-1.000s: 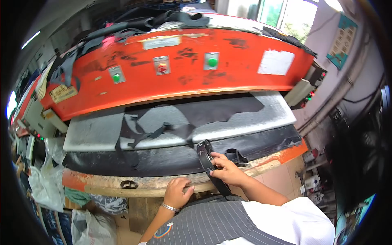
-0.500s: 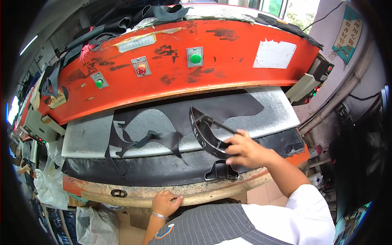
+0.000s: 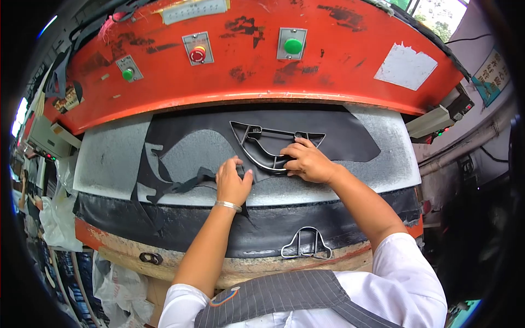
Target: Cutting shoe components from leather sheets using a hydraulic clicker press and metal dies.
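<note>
A curved metal cutting die (image 3: 258, 154) with crossbars lies on a dark leather sheet (image 3: 350, 136) on the press's pale board. My right hand (image 3: 309, 160) grips its near right edge, fingers over the rim. Just left of the die, my left hand (image 3: 233, 183) rests on the leather's near edge, its thumb apart from the fingers. Beside that hand, a large opening is cut out of the sheet, with thin scraps (image 3: 188, 183) twisting along its border. Nearer to me, a smaller cutting die (image 3: 306, 244) stands by the black front strip.
The red press beam (image 3: 246, 71) spans the far side, with green buttons (image 3: 293, 46) and a red button (image 3: 197, 54). A small dark oval metal piece (image 3: 151, 258) lies on the worn front ledge (image 3: 191, 268). Plastic bags (image 3: 123, 290) sit lower left.
My right hand has set the large die down onto the leather. My left hand has moved from the front ledge up to the leather. The view has tipped downward.
</note>
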### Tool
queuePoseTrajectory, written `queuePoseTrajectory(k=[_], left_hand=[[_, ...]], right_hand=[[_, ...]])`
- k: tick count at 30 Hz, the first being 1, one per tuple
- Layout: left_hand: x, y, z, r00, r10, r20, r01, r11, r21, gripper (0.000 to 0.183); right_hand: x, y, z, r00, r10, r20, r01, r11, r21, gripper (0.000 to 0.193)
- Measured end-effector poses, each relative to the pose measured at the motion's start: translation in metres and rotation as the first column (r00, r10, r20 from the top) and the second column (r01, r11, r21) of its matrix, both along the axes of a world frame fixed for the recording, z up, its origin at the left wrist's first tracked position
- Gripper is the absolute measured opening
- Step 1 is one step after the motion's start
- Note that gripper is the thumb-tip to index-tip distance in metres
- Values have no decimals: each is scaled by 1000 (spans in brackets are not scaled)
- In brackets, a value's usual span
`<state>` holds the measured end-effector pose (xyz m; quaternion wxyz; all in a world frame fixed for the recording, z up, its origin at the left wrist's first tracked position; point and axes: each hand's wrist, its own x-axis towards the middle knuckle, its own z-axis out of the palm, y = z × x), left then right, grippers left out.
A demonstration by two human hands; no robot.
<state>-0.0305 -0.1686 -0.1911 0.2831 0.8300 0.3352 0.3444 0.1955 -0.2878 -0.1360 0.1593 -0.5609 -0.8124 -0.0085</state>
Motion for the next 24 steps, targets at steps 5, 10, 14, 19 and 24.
queuePoseTrajectory(k=[5,10,14,19,24], left_hand=[[4,4,-18,999,35,5,-35,993,110,29],[3,0,-14,999,35,-13,-34,997,74,27],[6,-1,-13,1000,22,-9,-22,998,56,27],[6,5,-10,1000,13,-13,-13,1000,1,28],[8,12,0,1000,-8,-29,7,999,-35,30]], right_hand=[[-18,-9,-6,973,-232,0,229,960,164,25],[-45,-28,-32,542,-787,-293,824,567,3,59],[-37,-26,-44,639,-718,-277,755,654,46,53],[-35,-22,-46,683,-674,-282,723,678,131,52],[-31,-14,-39,698,-665,-263,709,693,131,51]])
